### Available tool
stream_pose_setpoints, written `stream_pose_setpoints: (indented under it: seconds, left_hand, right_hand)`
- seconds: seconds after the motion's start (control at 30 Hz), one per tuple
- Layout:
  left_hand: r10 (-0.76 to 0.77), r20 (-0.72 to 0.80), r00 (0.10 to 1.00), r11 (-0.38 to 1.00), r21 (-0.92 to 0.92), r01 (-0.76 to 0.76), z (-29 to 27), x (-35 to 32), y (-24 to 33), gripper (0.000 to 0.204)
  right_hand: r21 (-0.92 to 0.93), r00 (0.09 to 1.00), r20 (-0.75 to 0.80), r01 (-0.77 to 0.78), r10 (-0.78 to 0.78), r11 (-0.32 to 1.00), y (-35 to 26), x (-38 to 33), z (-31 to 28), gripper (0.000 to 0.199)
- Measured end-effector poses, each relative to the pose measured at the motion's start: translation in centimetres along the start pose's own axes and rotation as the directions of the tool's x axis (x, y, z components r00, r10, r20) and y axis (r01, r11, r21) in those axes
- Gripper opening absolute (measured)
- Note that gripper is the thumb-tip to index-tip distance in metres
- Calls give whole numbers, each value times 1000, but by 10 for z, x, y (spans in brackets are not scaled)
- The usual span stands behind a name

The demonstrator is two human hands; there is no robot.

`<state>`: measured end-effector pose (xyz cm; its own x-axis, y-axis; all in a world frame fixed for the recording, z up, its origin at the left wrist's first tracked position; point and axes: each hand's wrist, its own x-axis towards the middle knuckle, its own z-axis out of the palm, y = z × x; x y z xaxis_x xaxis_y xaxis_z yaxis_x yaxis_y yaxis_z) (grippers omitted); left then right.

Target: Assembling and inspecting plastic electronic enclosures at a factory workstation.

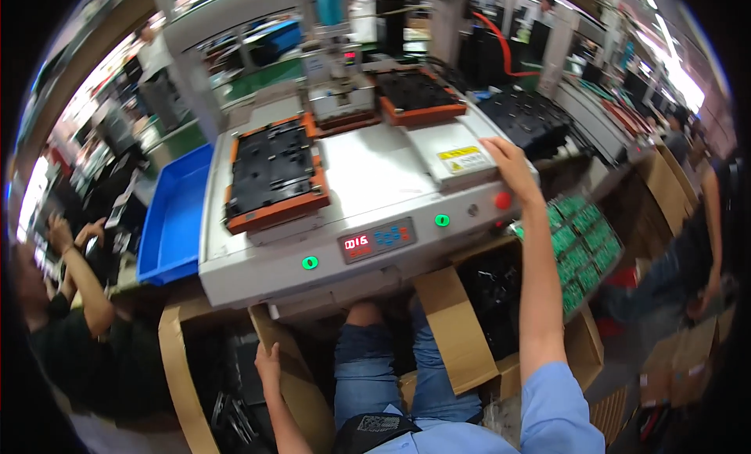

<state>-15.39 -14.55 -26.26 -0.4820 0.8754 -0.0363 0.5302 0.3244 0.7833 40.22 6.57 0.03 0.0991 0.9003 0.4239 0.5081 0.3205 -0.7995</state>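
"Machine first: what did you see from your distant seat?"

"One white machine [364, 168], straight ahead of the person's knees [364, 315]. Beside the knees I counted two open boxes, a left cardboard box [293, 380] and a right cardboard box [456, 325], both holding black pieces too jumbled to count."

"And next down?"

"One blue bin [172, 219] at the machine's left, then one sheet of green circuit boards [585, 258] at its right; the right arm [541, 297] hid part of it, so I couldn't total the boards. Then two orange fixtures [285, 210] on the machine top, one front left, one back right, each bearing black parts [270, 166]."

"How far along was it?"

"I judged the filling of both fixtures done. The boards lay off the machine, so I took them as left to handle."

"Grips?"

"Two. The left grip [267, 362] was at the left cardboard box's inner flap; I couldn't tell whether it pinched it. The right grip [510, 164] lay on the machine's right edge, fingers bent; whether it clasped that edge, I couldn't tell."

"Smallest?"

"Along the machine's front, one lit display [356, 244], two green-lit buttons [310, 262] and one red knob [502, 200]."
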Motion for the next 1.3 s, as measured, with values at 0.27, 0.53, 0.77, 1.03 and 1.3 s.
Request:
stream_pose_setpoints:
  seconds: [0.27, 0.53, 0.77, 1.03, 1.3]
  left_hand:
    - [-79, 5, 997, 997, 2, 79, 0, 1, 1, 34]
    - [-58, 3, 998, 998, 6, 58, 0, -1, 9, 29]
    - [-30, 5, 1000, 999, 28, 30, -2, -3, 16, 28]
    - [-17, 21, 1000, 1000, -26, 17, 0, 0, 6, 28]
    - [-44, 11, 999, 999, 21, 44, 2, 3, -4, 34]
  right_hand:
    - [70, 999, 16, -41, 40, 997, -13, -6, 2, 31]
    - [88, 999, 27, -34, 31, 996, -6, -4, 1, 31]
    - [110, 998, 26, -66, 63, 992, -11, -6, 0, 31]
    - [118, 999, 24, -48, 45, 992, -10, -6, 0, 30]
    - [51, 999, 0, -38, 38, 998, -2, -4, 0, 30]
